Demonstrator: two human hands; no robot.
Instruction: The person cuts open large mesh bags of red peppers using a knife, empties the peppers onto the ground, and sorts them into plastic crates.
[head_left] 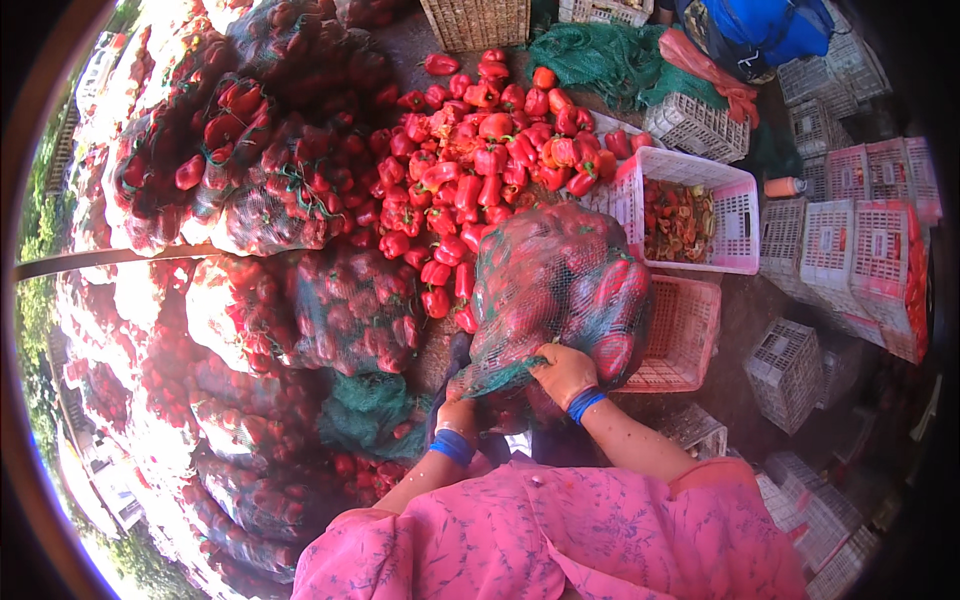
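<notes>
In front of me a green mesh bag (560,270) bulges with red bell peppers. My right hand (563,375), closed and orange-looking with a blue band at the wrist, grips the gathered near edge of the netting. Lower and to the left, my left hand (458,412) is closed on the same bag's edge; its fingers are partly hidden. Between the two hands the netting is bunched. Just beyond the bag lies a loose heap of red bell peppers (470,160).
Stacked mesh bags of peppers (350,310) fill the left side. Right of my bag stand a pink-white crate (745,220) with pepper scraps and a pink crate (690,320). Farther right are stacked crates (830,240). Green netting (600,60) lies at the back.
</notes>
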